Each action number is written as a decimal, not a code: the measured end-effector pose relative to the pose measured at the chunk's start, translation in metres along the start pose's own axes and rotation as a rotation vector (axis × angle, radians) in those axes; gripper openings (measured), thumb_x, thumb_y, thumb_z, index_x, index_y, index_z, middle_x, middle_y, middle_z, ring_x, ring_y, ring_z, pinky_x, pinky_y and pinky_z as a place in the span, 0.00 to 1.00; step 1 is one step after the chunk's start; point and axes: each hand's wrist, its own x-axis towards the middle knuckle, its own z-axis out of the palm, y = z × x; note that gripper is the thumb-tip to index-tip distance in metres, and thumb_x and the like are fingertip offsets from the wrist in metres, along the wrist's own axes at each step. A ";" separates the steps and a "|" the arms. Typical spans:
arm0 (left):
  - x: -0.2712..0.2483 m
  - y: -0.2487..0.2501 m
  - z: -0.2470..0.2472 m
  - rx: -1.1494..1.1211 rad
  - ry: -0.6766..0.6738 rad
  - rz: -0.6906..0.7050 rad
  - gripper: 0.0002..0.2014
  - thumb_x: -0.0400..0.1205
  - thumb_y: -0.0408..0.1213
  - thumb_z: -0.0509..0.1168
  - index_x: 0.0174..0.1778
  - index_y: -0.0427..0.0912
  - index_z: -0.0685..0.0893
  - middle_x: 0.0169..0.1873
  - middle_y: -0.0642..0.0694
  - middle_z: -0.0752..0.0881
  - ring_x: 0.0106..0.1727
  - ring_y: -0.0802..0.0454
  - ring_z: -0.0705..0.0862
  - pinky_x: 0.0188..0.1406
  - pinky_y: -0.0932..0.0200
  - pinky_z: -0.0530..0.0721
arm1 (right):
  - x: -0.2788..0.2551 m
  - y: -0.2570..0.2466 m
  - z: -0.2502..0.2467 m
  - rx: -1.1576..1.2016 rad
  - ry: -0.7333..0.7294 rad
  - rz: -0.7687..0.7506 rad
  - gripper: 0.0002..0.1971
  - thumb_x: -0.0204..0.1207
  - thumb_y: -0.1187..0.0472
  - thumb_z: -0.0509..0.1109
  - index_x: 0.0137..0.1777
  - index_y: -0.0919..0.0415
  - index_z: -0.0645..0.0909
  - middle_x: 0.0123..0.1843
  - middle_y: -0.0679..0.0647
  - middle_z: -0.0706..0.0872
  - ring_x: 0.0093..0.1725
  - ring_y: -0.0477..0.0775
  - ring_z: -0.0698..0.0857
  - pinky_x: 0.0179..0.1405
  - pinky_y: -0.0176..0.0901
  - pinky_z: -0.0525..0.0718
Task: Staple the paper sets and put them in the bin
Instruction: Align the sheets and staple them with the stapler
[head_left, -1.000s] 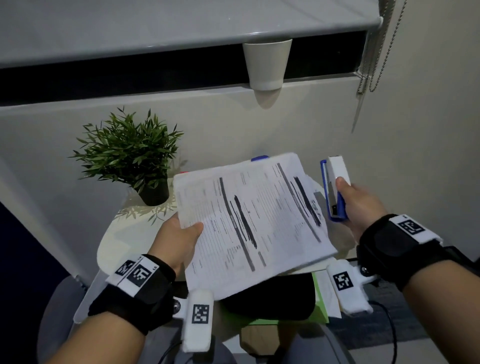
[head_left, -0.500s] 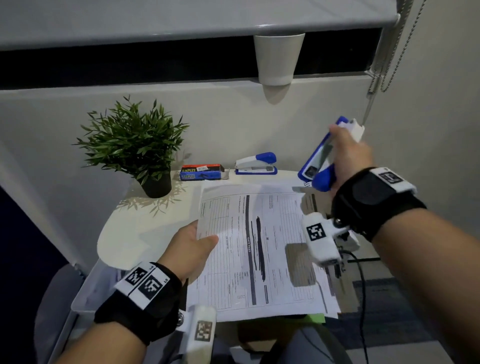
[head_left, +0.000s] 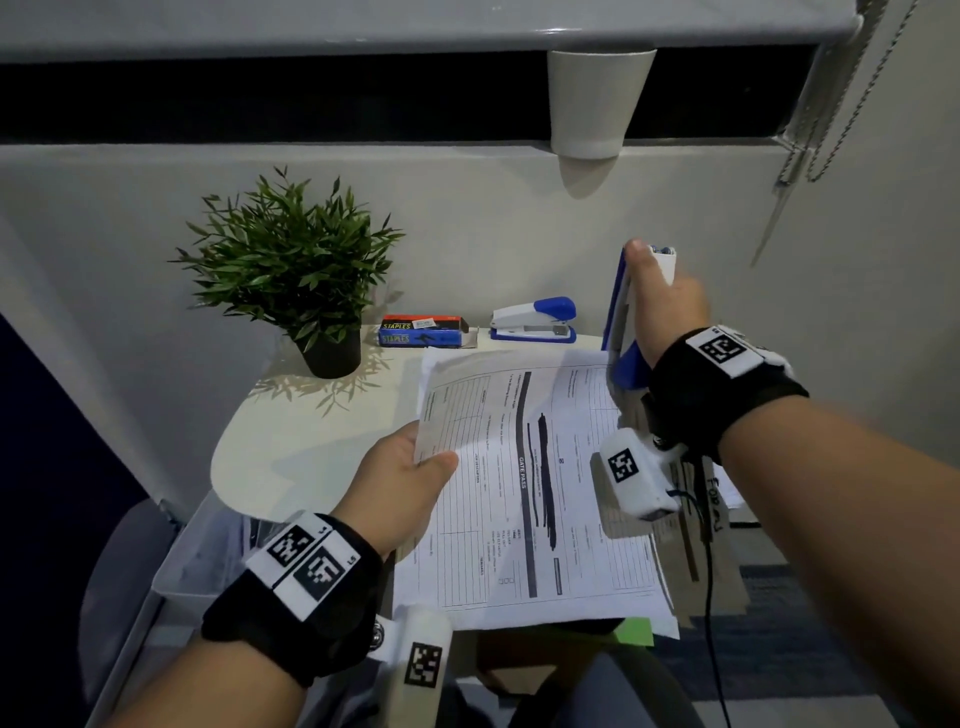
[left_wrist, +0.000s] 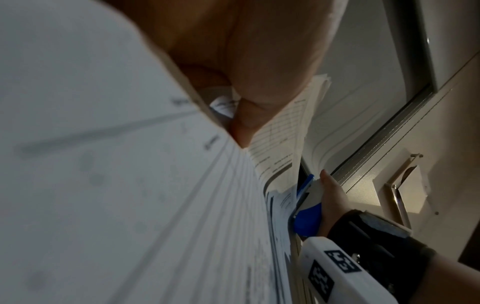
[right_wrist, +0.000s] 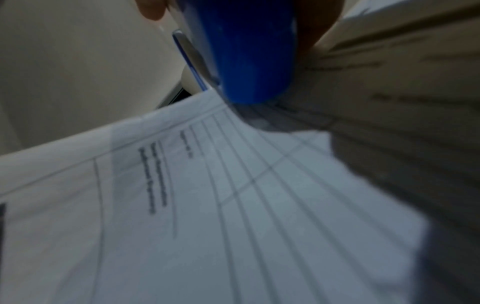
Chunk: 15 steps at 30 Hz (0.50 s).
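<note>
Head view shows the left hand (head_left: 400, 488) pinching the paper set (head_left: 524, 483) by its left edge, above the small table (head_left: 291, 441); the right hand (head_left: 670, 306) grips a blue and white stapler (head_left: 621, 332) at the papers' far right corner

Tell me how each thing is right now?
paper set: held up by left hand
blue stapler: gripped upright in right hand, at the paper's corner
second stapler: closed, lying on table
staples box: lying on table
plant: upright
</note>
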 end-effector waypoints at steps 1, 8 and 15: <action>0.000 -0.001 -0.001 0.016 0.003 0.007 0.13 0.82 0.30 0.61 0.51 0.54 0.84 0.55 0.48 0.88 0.59 0.46 0.85 0.64 0.41 0.80 | -0.001 -0.002 0.000 0.018 0.006 0.027 0.22 0.78 0.37 0.60 0.34 0.55 0.72 0.33 0.49 0.76 0.32 0.50 0.76 0.43 0.44 0.74; -0.004 -0.002 -0.007 0.086 0.013 0.023 0.14 0.84 0.29 0.59 0.51 0.55 0.83 0.56 0.49 0.87 0.59 0.48 0.85 0.64 0.44 0.81 | -0.007 -0.005 0.001 0.046 -0.034 0.116 0.26 0.75 0.31 0.59 0.35 0.56 0.72 0.34 0.52 0.78 0.36 0.55 0.79 0.44 0.48 0.78; -0.005 -0.004 -0.010 0.089 0.029 0.000 0.14 0.84 0.30 0.59 0.54 0.55 0.82 0.56 0.49 0.87 0.60 0.48 0.84 0.65 0.43 0.80 | -0.007 -0.004 0.009 0.067 -0.039 0.111 0.26 0.74 0.31 0.60 0.35 0.56 0.72 0.33 0.52 0.77 0.33 0.53 0.78 0.48 0.50 0.78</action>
